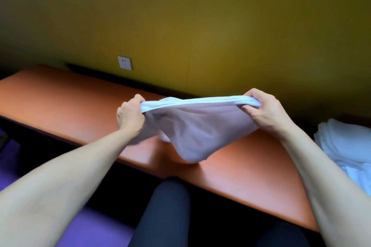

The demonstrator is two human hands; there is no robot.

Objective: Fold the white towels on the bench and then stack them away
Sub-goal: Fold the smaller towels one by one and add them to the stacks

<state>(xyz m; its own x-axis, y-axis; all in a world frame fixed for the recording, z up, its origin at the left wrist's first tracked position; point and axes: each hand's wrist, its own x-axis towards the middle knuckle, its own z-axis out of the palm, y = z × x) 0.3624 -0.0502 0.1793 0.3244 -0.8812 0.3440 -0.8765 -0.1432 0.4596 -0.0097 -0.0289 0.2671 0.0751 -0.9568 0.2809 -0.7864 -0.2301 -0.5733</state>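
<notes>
My left hand [130, 115] pinches one end of a white towel [192, 126], with the fingers curled round its upper edge. My right hand [261, 108] pinches the other end in the same way. Between my two hands the top edge runs nearly straight, and it looks doubled, with more than one layer gathered in each grip. The rest of the cloth hangs down from this edge, below and between my hands, and its lowest part touches or almost touches the orange bench [60, 94]; I cannot tell which.

I judge that this towel is in the middle of its folding: one fold seems made, but it is not yet laid flat or folded small. To the left of my left hand I see only bare bench, with no folded stack there. To the right of my right arm lies a heap of white towels [345, 146], loose and not neat, so I think most of the work is still left.
</notes>
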